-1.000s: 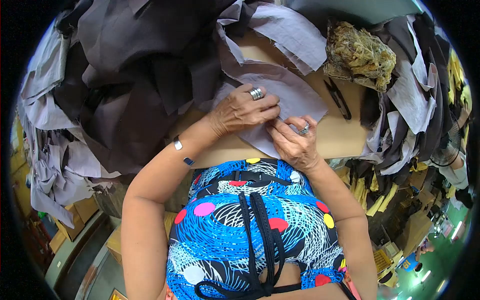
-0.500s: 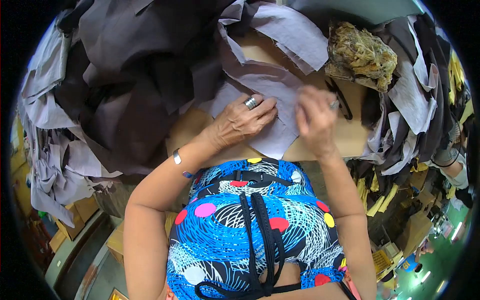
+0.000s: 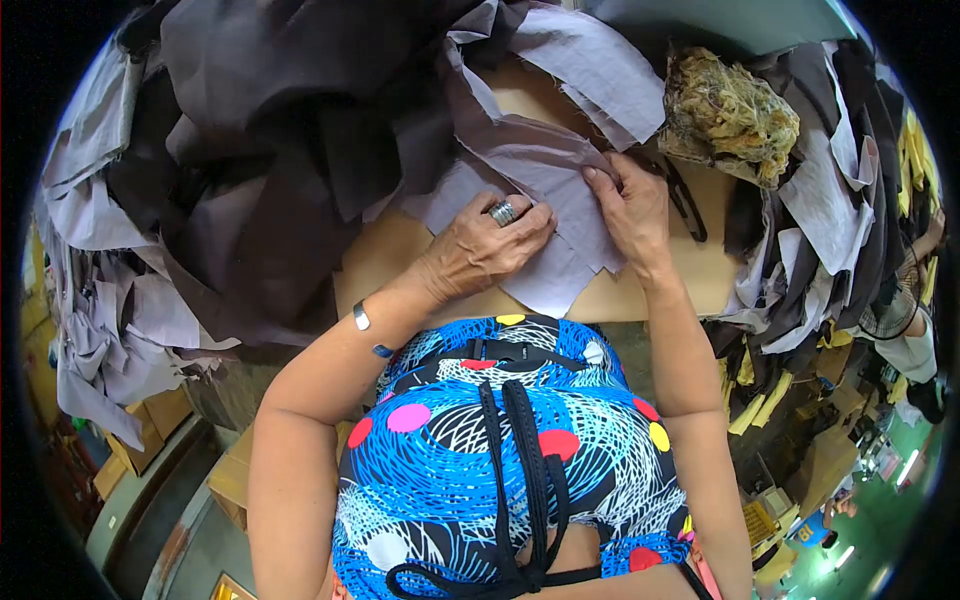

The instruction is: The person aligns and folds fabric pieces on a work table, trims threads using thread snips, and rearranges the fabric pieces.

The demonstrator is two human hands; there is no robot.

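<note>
A grey-lavender piece of cut fabric (image 3: 560, 185) lies on the tan board in front of me. My left hand (image 3: 490, 240), with rings and a bracelet, rests on its left part, fingers closed on the cloth. My right hand (image 3: 635, 210) pinches the fabric's right edge between thumb and fingers. More light grey fabric (image 3: 590, 65) with frayed edges lies beyond it. Just right of my right hand is a slim black tool (image 3: 684, 205), like thread snips, partly hidden by the hand.
Dark brown fabric (image 3: 270, 150) is heaped at the left. A clear plastic bag of yellowish scraps (image 3: 730, 112) sits at the back right. Grey and dark cloth (image 3: 825, 190) hangs over the right edge. The tan board (image 3: 715, 270) shows near me. Another person's arm (image 3: 910, 325) appears far right.
My right hand has moved slightly up and taken hold of the fabric's right edge. The left hand stays nearly in place.
</note>
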